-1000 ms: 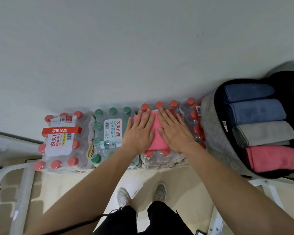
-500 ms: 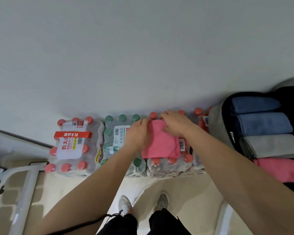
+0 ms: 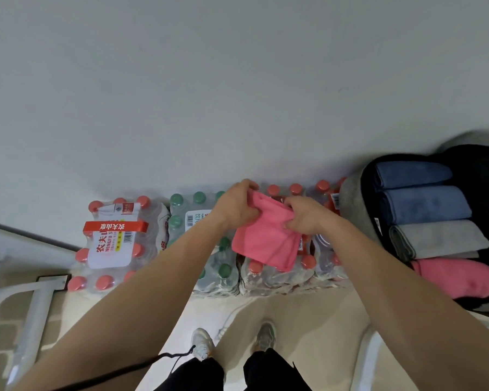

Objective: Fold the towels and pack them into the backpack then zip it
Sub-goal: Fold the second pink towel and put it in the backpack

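Shrink-wrapped packs of water bottles [image 3: 116, 244] along the wall. Left hand [image 3: 237, 206] grips the folded pink cloth towel [image 3: 267, 241] at its far-left corner; right hand [image 3: 305, 215] pinches its right edge. Towel hangs over the packs. Open black-and-grey backpack [image 3: 356, 204] far right, rolled towels inside.

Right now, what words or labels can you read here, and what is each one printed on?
"农夫山泉": red band round the left water pack.
"农夫山", "NONGFU S" (cut off): that pack's white label.
Sticker on the green-capped pack: barcode, print too blurred to read.
Tag on the backpack: too small to read.
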The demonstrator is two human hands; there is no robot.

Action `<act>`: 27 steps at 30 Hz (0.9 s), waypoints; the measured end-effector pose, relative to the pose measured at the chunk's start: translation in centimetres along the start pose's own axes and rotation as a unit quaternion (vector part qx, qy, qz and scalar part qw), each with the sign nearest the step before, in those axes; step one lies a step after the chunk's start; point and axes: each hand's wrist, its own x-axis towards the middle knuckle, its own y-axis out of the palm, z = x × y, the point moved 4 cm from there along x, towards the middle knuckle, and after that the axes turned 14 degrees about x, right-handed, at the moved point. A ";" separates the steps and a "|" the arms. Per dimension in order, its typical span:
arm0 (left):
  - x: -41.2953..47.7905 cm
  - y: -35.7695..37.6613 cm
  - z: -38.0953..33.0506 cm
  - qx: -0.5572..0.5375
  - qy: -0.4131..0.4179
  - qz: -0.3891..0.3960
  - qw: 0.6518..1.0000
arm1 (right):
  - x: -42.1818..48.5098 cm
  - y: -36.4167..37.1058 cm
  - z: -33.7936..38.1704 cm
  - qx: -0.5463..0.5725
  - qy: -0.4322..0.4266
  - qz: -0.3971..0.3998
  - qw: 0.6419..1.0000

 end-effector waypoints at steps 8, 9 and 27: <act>0.6 2.7 -3.7 0.071 0.099 -0.130 0.984 | -4.2 1.0 -2.7 -0.089 0.146 -0.079 0.982; -0.5 3.4 -3.4 0.092 0.084 -0.170 0.977 | -4.3 0.7 -2.4 -0.123 0.122 -0.135 0.976; -3.6 7.2 -0.7 0.251 0.062 -0.015 0.966 | 0.2 3.0 -2.0 -0.209 -0.090 -0.047 0.972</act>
